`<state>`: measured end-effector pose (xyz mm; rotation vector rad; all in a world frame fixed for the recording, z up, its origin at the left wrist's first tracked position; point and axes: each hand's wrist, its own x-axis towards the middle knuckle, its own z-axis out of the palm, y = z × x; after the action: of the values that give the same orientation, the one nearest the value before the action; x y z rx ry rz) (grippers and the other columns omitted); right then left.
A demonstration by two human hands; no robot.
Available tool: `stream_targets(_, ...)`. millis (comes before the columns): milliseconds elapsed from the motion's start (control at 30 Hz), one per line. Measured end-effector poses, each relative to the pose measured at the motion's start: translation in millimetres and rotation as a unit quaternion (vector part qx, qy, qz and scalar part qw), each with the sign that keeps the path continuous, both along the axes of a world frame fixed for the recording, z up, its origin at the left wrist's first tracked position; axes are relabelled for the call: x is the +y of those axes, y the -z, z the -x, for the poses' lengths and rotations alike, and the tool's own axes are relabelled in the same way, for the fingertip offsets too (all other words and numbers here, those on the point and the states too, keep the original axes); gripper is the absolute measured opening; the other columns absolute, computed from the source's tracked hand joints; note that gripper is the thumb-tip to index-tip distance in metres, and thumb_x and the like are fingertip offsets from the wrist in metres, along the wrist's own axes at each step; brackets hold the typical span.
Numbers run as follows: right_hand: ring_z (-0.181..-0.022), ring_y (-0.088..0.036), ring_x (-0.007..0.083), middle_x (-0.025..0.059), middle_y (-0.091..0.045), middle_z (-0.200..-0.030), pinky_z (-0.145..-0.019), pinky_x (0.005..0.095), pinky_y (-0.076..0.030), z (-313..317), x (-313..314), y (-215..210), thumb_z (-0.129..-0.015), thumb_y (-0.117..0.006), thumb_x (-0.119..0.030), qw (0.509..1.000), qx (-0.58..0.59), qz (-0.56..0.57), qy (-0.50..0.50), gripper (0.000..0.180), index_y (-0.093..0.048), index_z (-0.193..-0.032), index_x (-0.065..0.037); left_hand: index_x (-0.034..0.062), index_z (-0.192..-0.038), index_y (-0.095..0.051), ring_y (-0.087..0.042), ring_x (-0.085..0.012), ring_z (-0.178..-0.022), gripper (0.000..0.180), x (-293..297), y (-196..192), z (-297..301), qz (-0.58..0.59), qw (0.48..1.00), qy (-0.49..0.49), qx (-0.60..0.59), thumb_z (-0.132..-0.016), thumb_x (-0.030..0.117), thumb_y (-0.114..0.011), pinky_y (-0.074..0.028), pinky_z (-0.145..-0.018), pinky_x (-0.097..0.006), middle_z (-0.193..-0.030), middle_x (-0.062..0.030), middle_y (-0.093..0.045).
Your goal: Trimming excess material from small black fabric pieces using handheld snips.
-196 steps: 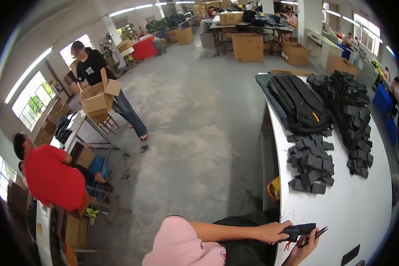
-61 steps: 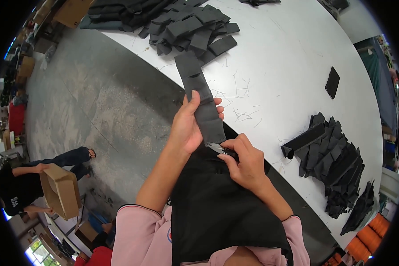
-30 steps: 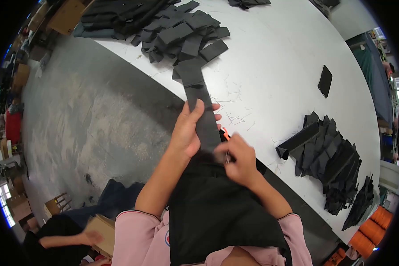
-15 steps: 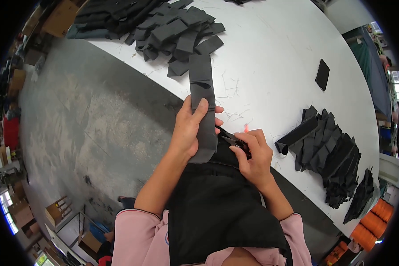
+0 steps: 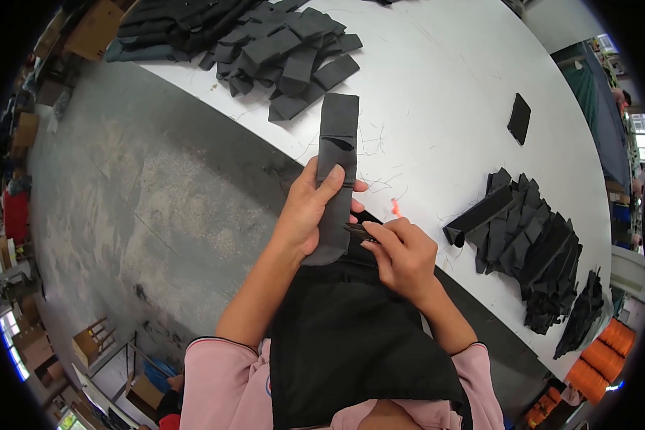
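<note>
A long dark-grey fabric strip [image 5: 340, 115] with a slit opening near its far end lies along my left hand [image 5: 310, 204]. The thumb presses on top and the fingers show past its right edge. My right hand [image 5: 406, 251] is closed around small dark thread snips [image 5: 358, 231], partly hidden by the fingers. Their tips are at the right edge of the strip, near its lower part; whether they touch it I cannot tell. A bit of orange [image 5: 395, 207] shows just beyond my right hand.
The white table [image 5: 437, 93] carries a heap of grey fabric pieces [image 5: 294, 61], black folded fabric [image 5: 172, 32], a black phone-like slab [image 5: 519, 119], a pile of dark strips [image 5: 527, 244] and loose threads. Orange spools [image 5: 598, 365] stand at the right, beyond the table edge.
The strip's far end has swung a little to the right. My right hand has brought the snips left and closer to the strip's edge.
</note>
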<state>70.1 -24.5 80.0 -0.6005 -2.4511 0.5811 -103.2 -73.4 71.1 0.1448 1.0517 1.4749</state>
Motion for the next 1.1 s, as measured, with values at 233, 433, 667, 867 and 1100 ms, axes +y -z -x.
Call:
stream_targets(233, -0.053, -0.049, 0.0154, 0.0003, -0.052, -0.069, -0.047, 0.0273, -0.036, -3.7, -3.5, -10.3, -0.069, -0.07, -0.009, 0.999, -0.025, -0.039, 0.004, 0.026, -0.066, -0.095, -0.008, 0.0053, -0.113, -0.046, -0.063, -0.0145, -0.067, 0.033, 1.4, 1.7, -2.8, 0.007, 0.999, 0.019, 0.044, -0.092, 0.029, -0.055, -0.053, -0.053, -0.025, -0.092, -0.0136, -0.063)
stream_targets(433, -0.054, -0.049, 0.0146, 0.0003, -0.05, -0.069, -0.048, 0.0263, -0.036, -4.3, 0.8, -22.5, -0.069, -0.069, -0.008, 0.996, -0.055, -0.066, -0.007, 0.024, -0.065, -0.093, -0.008, 0.0054, -0.113, -0.046, -0.063, -0.0138, -0.067, 0.034, 1.6, -1.3, -3.9, 0.011, 0.998, 0.039, 0.056, -0.091, 0.03, -0.056, -0.053, -0.052, -0.025, -0.091, -0.0135, -0.064)
stream_targets(667, -0.056, -0.049, 0.0142, 0.0006, -0.046, -0.069, -0.049, 0.027, -0.036, -2.8, 2.6, -28.1, -0.072, -0.067, -0.01, 0.993, -0.091, -0.067, -0.031, 0.021, -0.064, -0.092, -0.008, 0.0049, -0.111, -0.047, -0.063, -0.0137, -0.066, 0.033, 3.4, -1.3, -4.5, 0.013, 0.997, 0.048, 0.057, -0.091, 0.03, -0.057, -0.053, -0.052, -0.025, -0.09, -0.0133, -0.064)
stream_targets(867, -0.05, -0.046, 0.0169, 0.001, -0.052, -0.069, -0.046, 0.0287, -0.036, 0.1, 0.3, -25.1, -0.065, -0.073, -0.009, 0.995, -0.084, -0.052, -0.019, 0.029, -0.066, -0.094, -0.01, 0.0047, -0.111, -0.047, -0.063, -0.0136, -0.066, 0.033, 5.1, -1.8, -5.1, 0.015, 0.997, 0.057, 0.052, -0.091, 0.029, -0.057, -0.053, -0.052, -0.025, -0.09, -0.0134, -0.064)
stream_targets(1100, -0.052, -0.048, 0.0165, 0.0022, -0.047, -0.072, -0.046, 0.0282, -0.037, -6.3, -5.7, -17.3, -0.071, -0.069, -0.008, 0.998, -0.045, -0.021, 0.028, 0.022, -0.063, -0.092, -0.006, 0.0048, -0.112, -0.046, -0.063, -0.0145, -0.067, 0.033, 3.7, 0.1, -5.8, 0.022, 0.998, 0.044, 0.047, -0.092, 0.03, -0.055, -0.054, -0.053, -0.026, -0.091, -0.0138, -0.063)
